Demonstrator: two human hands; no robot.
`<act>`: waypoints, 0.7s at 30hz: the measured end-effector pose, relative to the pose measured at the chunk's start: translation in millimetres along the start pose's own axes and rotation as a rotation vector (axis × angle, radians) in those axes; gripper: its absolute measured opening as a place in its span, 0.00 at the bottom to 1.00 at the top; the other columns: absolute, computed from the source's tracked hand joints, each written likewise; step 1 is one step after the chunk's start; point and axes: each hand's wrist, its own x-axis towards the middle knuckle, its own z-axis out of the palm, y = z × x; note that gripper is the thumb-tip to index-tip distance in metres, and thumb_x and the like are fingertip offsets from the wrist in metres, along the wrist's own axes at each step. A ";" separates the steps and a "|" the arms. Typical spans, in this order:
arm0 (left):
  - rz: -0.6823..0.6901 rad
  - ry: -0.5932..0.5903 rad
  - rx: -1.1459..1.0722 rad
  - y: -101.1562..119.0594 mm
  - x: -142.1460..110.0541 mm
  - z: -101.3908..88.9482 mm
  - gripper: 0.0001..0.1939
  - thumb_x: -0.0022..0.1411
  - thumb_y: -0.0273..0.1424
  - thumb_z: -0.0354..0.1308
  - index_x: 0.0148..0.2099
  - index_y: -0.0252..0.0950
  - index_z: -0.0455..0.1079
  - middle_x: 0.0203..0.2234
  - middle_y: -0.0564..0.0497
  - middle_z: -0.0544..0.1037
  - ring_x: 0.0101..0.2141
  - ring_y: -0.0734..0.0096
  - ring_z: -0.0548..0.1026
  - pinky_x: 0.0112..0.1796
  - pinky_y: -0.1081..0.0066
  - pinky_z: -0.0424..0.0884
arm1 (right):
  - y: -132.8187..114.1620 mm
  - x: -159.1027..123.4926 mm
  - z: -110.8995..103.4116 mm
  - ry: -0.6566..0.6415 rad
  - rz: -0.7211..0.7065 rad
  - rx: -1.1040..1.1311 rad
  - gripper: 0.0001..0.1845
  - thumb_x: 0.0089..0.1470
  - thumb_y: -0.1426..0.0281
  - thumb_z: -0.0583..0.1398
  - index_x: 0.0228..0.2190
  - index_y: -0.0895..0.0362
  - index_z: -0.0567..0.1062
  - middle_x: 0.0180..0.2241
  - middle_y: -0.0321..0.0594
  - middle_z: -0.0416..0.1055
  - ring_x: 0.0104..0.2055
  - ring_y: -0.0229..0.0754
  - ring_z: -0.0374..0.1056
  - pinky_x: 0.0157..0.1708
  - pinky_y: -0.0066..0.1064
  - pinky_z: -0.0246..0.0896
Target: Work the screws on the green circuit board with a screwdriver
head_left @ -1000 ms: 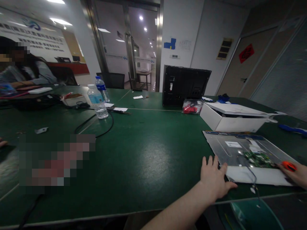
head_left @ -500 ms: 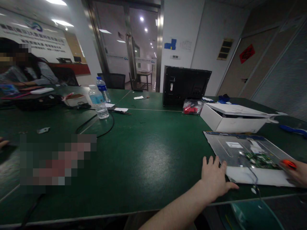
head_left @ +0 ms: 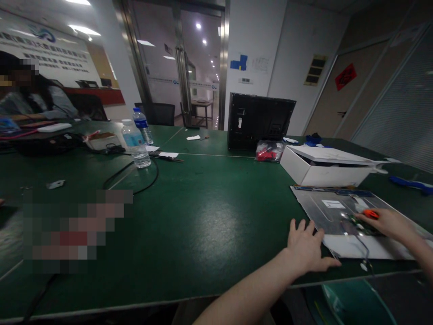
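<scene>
A metal panel [head_left: 311, 205] lies on the green surface [head_left: 176, 225] at four o'clock. The left hand [head_left: 306, 248] rests at the panel's eight o'clock edge, fingers spread, grip released. The right hand [head_left: 389, 223] has its grip closed around an orange tool [head_left: 371, 214] over the panel's circuit board [head_left: 356, 222]. A white box [head_left: 334, 174] sits just beside the panel, at its eleven o'clock.
</scene>
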 end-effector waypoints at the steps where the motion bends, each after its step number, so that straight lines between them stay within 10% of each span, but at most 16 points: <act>1: 0.012 -0.012 -0.001 -0.7 0.7 -0.7 0.41 0.60 0.57 0.45 0.64 0.32 0.56 0.63 0.36 0.59 0.62 0.44 0.56 0.59 0.45 0.47 | -6.8 -1.9 -0.3 -0.049 -0.010 -0.006 0.16 0.51 0.57 0.57 0.29 0.55 0.77 0.32 0.51 0.77 0.37 0.58 0.73 0.36 0.37 0.66; 21: 0.085 -0.112 -0.020 -5.9 2.6 -2.4 0.36 0.66 0.52 0.39 0.68 0.36 0.49 0.66 0.41 0.51 0.64 0.44 0.49 0.60 0.43 0.43 | -1.2 -38.2 11.8 0.116 -0.060 0.071 0.15 0.53 0.63 0.58 0.38 0.55 0.80 0.43 0.50 0.76 0.40 0.50 0.72 0.37 0.33 0.63</act>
